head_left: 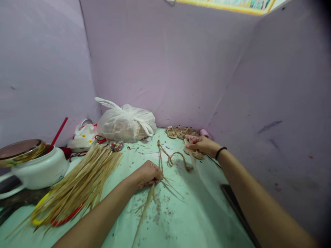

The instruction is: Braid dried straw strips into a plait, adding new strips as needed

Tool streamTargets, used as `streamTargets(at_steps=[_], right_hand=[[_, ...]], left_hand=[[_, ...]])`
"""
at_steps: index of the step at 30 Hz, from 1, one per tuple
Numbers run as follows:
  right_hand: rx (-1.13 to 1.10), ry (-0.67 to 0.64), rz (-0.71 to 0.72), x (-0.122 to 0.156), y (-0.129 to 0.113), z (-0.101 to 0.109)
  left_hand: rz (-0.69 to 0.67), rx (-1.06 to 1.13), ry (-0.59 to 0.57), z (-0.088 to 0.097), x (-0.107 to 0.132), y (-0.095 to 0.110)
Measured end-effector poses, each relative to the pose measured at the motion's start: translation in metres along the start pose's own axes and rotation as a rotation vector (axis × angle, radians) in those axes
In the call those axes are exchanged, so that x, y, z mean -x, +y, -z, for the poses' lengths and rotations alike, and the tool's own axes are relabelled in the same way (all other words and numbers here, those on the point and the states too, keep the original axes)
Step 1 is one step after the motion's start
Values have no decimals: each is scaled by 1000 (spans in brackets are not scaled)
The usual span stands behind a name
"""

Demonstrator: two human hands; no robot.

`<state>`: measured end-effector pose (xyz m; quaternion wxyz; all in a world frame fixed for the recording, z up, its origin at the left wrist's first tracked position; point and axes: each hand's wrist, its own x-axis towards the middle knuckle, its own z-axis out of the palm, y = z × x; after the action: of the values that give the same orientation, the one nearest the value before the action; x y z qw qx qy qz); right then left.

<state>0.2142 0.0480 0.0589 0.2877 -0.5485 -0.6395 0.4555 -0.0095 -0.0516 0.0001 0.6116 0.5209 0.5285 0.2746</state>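
Note:
My left hand [150, 174] is closed in a pinch around the lower end of a braided straw cord [160, 158]. Loose straw strands [145, 210] fan out below its fingers toward me. The cord's other length loops and curls on the green tabletop to the right. Farther off, my right hand [203, 145] is closed on a pale straw strip [192, 156], which hangs blurred from the fingertips. A pink object [190, 137] shows right at those fingers; its kind and whether it is held are unclear. Coiled straw pieces [172, 133] with small beads lie just behind.
A bundle of dry straw strips [85, 172] lies on the left, over yellow and red rings. Beside it stand a white enamel pot [41, 170], a knotted plastic bag [126, 122] and beads [117, 146]. A pink thread spool [205, 133] sits by the walls. A dark flat object [236, 206] lies at right.

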Motion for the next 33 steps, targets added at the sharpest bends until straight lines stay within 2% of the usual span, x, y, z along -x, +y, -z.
streamTargets(at_steps=[2, 4, 7, 9, 11, 13, 15, 16, 18, 21, 23, 29, 33], right_hand=[[139, 23, 24, -11, -6, 13], [292, 45, 11, -17, -10, 16], [471, 124, -8, -13, -10, 7], [487, 184, 16, -2, -5, -7], [423, 171, 52, 13, 4, -27], [323, 62, 28, 30, 15, -51], [274, 31, 55, 45, 25, -75], [264, 33, 79, 51, 29, -85], [225, -48, 87, 61, 33, -98], [82, -188, 0, 69, 32, -105], [-8, -222, -71, 73, 28, -104], [-197, -150, -285, 82, 9, -106], [-302, -122, -377, 80, 6, -110]], left_hand=[[5, -2, 5, 0, 0, 0], [13, -13, 6, 0, 0, -1], [19, -24, 9, 1, -2, -3], [21, -1, 5, 2, -3, -4], [20, 41, -3, 3, -3, -5], [18, 74, -6, 3, -3, -4], [18, 90, -4, 2, -1, -3], [20, 95, 1, 2, 0, -2], [21, 102, 7, 1, 1, -1], [17, 91, 9, 0, 1, 0], [14, 74, 11, -1, 1, 0], [24, 60, 21, -1, -1, -2], [25, 64, 22, -2, 0, -1]])
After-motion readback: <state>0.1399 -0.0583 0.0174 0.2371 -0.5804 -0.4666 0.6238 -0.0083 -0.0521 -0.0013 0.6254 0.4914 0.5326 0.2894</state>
